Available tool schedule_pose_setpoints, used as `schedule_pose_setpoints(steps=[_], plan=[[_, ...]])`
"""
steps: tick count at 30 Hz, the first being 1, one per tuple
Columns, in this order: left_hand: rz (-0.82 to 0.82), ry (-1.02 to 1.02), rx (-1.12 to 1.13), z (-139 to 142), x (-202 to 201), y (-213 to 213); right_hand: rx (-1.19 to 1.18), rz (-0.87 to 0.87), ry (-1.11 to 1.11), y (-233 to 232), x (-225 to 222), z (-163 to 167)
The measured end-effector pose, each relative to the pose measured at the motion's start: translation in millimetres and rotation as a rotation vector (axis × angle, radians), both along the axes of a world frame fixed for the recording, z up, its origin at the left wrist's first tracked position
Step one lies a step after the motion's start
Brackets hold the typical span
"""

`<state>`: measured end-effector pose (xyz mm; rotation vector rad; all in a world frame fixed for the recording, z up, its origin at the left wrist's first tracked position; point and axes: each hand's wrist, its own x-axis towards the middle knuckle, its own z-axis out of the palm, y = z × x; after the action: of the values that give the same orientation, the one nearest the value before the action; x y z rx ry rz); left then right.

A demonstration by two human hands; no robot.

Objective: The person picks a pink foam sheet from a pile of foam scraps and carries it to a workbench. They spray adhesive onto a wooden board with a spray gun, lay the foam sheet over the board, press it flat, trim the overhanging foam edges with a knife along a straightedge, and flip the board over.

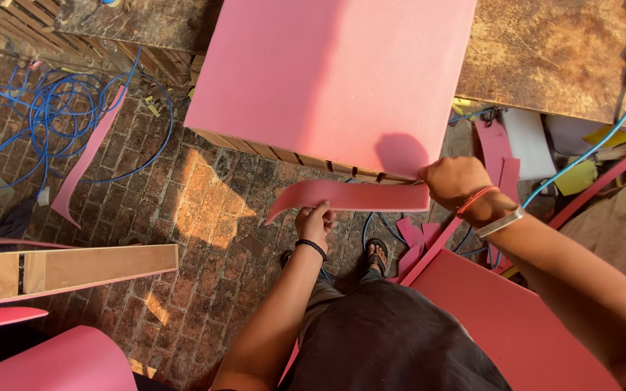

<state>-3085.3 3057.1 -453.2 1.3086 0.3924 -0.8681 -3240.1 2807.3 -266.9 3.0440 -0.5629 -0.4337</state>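
A large pink foam sheet [327, 72] lies over a wooden frame, its near edge facing me. A pink foam strip [349, 195] hangs off that near edge, curling down to the left. My left hand [315, 224] pinches the strip's lower edge near its middle. My right hand [454, 181] is closed at the strip's right end, right at the sheet's edge; whatever it grips there is hidden under the fingers. A black band circles my left wrist, red thread and a metal bangle my right.
A brick floor [204, 217] holds blue cable coils [59, 108], a loose pink strip [85, 159] and pink offcuts [414, 239]. A wooden plank [74, 269] lies at left. More pink foam [516, 326] leans at my right. A rusty tabletop [559, 51] is at top right.
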Motion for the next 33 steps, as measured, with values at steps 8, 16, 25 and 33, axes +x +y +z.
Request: schedule_pose_setpoints(steps=[8, 16, 25, 33], plan=[[-0.125, 0.158, 0.151, -37, -59, -17, 0.213, -0.635, -0.161, -15, -136, -50], [-0.748, 0.069, 0.081, -35, -189, -113, 0.393, -1.421, -0.82, 42, -294, -19], [-1.488, -0.021, -0.374, 85, -376, -257, 0.258, -1.645, -1.794, 108, -421, -1], [-1.444, -1.442, -0.063, 154, -243, -272, 0.536, -1.738, -1.886, 109, -412, -43]])
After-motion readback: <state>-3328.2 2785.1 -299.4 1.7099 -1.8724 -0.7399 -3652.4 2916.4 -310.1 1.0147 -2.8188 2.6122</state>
